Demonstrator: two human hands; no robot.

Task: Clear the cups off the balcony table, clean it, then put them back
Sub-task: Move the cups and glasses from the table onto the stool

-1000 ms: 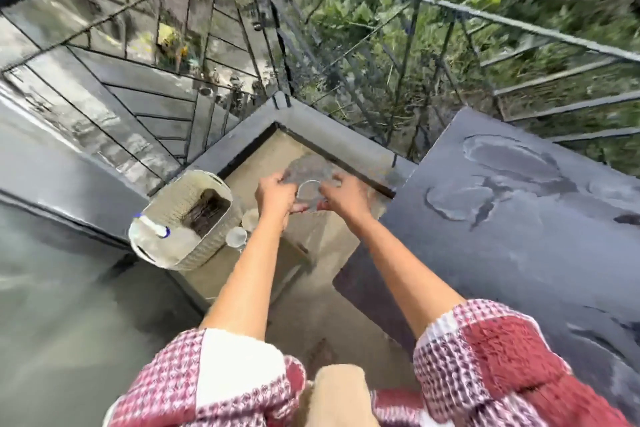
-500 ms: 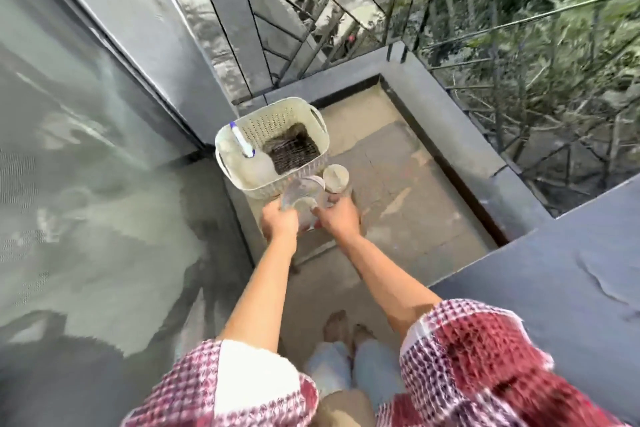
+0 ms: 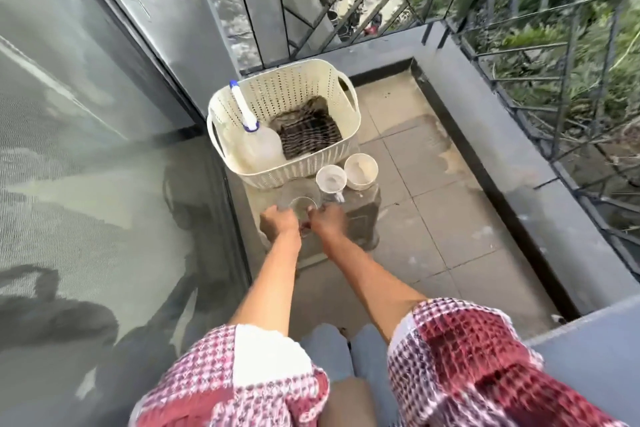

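A low stone-coloured stool (image 3: 362, 215) stands on the pale tiled balcony floor (image 3: 433, 191), beside a glass door (image 3: 104, 184). At the stool's near edge both hands meet around a clear glass cup (image 3: 300, 204). The left hand (image 3: 278, 220) has it from the left side and the right hand (image 3: 329, 218) from the right, each grip closed on the glass with the fingers reaching to its rim. Motion blur hides whether the cup's base touches the stool or hangs just above it.

Along the stool's far right edge stand a small white cup (image 3: 330, 178) and a wider cream cup (image 3: 361, 166), side by side and just beyond the held glass. A cream perforated plastic basket (image 3: 298, 83) takes up the stool's far left part. Inside it a translucent plastic bottle (image 3: 259, 147) with a white-and-blue nozzle leans on the left wall, and a dark striped cloth (image 3: 308, 130) lies crumpled on the right.

The corner of a dark grey table (image 3: 588, 357) shows at the lower right, well apart from the cups. A black metal railing (image 3: 561, 80) lines the balcony's right side. Red-and-white checked sleeves (image 3: 467, 357) cover the upper arms.
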